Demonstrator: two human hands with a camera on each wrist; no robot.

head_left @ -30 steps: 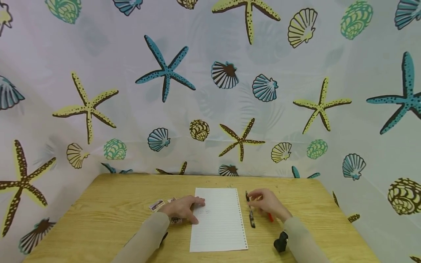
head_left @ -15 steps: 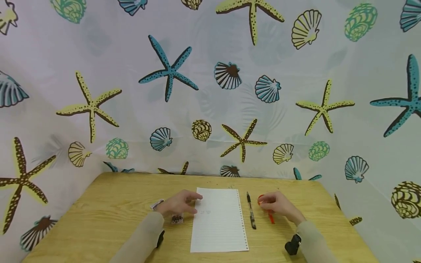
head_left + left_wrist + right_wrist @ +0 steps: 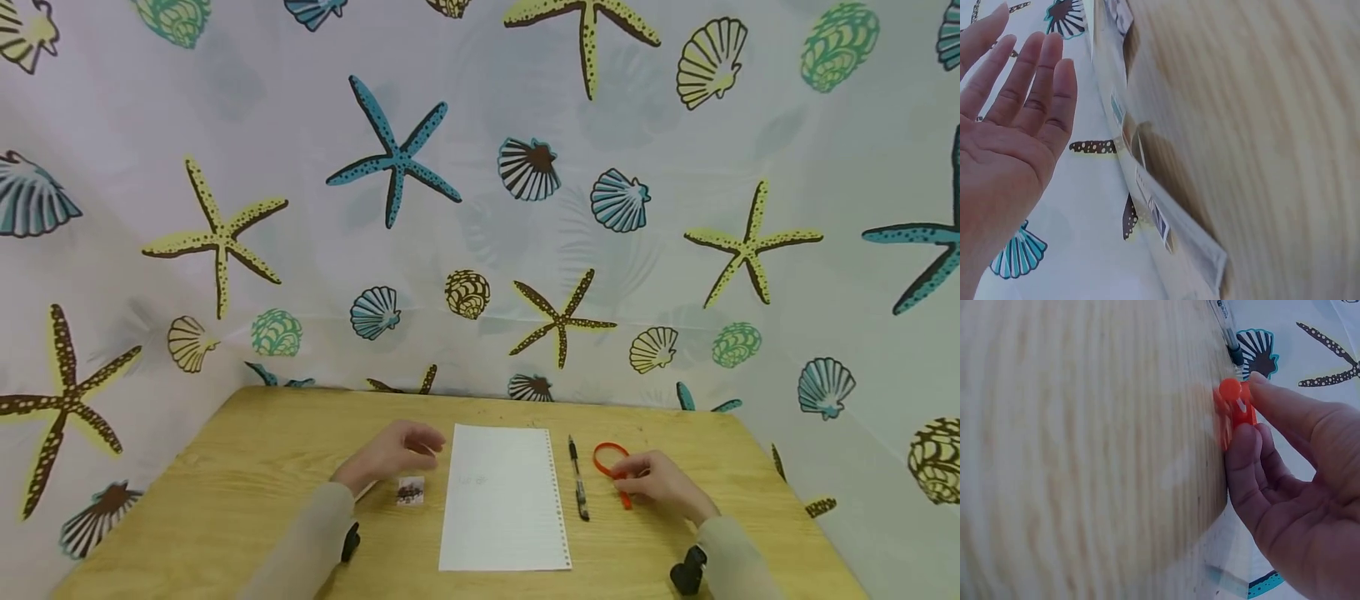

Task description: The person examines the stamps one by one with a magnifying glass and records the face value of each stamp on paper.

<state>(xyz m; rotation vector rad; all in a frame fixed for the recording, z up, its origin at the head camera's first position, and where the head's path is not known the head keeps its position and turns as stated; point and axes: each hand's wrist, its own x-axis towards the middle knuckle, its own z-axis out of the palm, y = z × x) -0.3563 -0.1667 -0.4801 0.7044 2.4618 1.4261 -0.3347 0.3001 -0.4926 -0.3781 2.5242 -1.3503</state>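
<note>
My right hand (image 3: 660, 482) is at a red magnifying glass (image 3: 609, 447), which has a round frame and a short handle and lies right of the pen. In the right wrist view, the thumb and fingertips pinch the red handle (image 3: 1244, 412) from either side, close to the tabletop. My left hand (image 3: 393, 454) is held over the table left of the paper, its fingers relaxed and holding nothing. Below it lies a small stamp-like picture (image 3: 410, 491). Several curled paper pieces (image 3: 1179, 219) show in the left wrist view, partly hidden under the hand from above.
A lined sheet of paper (image 3: 504, 508) with punched holes and faint writing lies mid-table. Between it and the magnifying glass is a black-and-clear pen (image 3: 577, 479). A shell-and-starfish curtain (image 3: 480, 233) encloses the wooden table (image 3: 292, 475) at back and sides.
My right hand has moved right from beside the pen to the magnifying glass's handle, uncovering its round frame. My left hand has drawn back left from the paper's edge.
</note>
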